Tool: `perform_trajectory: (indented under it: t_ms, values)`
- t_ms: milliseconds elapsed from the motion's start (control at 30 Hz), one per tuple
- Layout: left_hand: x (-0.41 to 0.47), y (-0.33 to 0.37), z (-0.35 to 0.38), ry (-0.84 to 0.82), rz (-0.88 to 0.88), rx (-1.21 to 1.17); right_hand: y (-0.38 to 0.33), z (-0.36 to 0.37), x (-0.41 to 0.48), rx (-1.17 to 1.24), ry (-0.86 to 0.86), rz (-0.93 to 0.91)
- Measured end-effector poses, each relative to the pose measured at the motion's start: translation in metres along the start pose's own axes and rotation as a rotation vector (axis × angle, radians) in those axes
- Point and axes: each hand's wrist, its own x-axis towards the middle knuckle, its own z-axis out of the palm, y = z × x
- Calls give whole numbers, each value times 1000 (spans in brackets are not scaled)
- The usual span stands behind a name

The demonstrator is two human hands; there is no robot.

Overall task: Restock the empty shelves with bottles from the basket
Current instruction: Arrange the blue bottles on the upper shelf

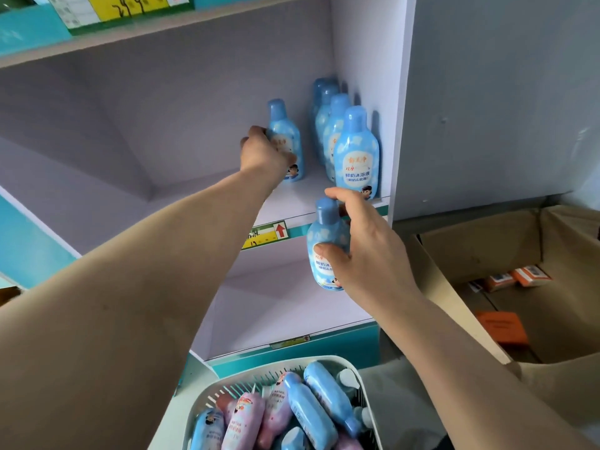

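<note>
Just right of the left hand [264,154], a row of blue bottles [356,151] stands upright in single file along the shelf's right wall, one behind the other; the foremost is near the shelf edge, directly above the right hand [368,254]. The shelf board [207,190] is bare to the left of the left hand. On the teal front edge between the two forearms is a green and yellow price tag [266,233] with a red arrow. Below the right hand lies a lower shelf [285,297], and under both arms sits a white slatted basket [246,380] piled with blue bottles lying on their sides [311,414] and pink ones [243,423]. Right of the right forearm an open cardboard box [480,251] holds orange packets [501,326].

The hands are apart. The left hand's fingers are curled round the body of an upright blue bottle [289,138] that is on or just above the shelf board, a little left of the row and not touching it. The right hand grips a second blue bottle [326,235] in the air in front of the shelf edge, thumb across its label, index finger near the cap. Each bottle is light blue with a rounded blue cap, white cloud patches, a pale label with Chinese characters and a small cartoon figure at the base.
</note>
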Motion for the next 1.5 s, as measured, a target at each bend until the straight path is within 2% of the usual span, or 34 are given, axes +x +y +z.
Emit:
perform_trajectory:
  t_ms: [200, 433, 767, 967, 1100, 1200, 1333, 1500]
  values:
    - [27, 0, 10, 57, -17, 58, 15, -3, -2, -50, 29, 0]
    - [42, 0, 22, 104, -32, 3, 29, -8, -5, -124, 9, 25]
    - [29, 3, 9, 96, -30, 86, 26, -6, 2, -70, -8, -3]
    - [-25, 0, -40, -12, 168, -27, 2, -12, 6, 44, -19, 25]
    - [-82, 4, -75, -295, 303, -156, -12, -17, 5, 72, 72, 46]
    - [-121, 4, -90, -480, 344, -91, -20, -20, 2, 107, 128, 73]
    - [-159, -5, -81, -480, 372, -1, -32, -22, -3, 122, 159, 54]
    - [-175, -14, -66, -338, 258, -153, -38, -21, -6, 215, 86, 32]
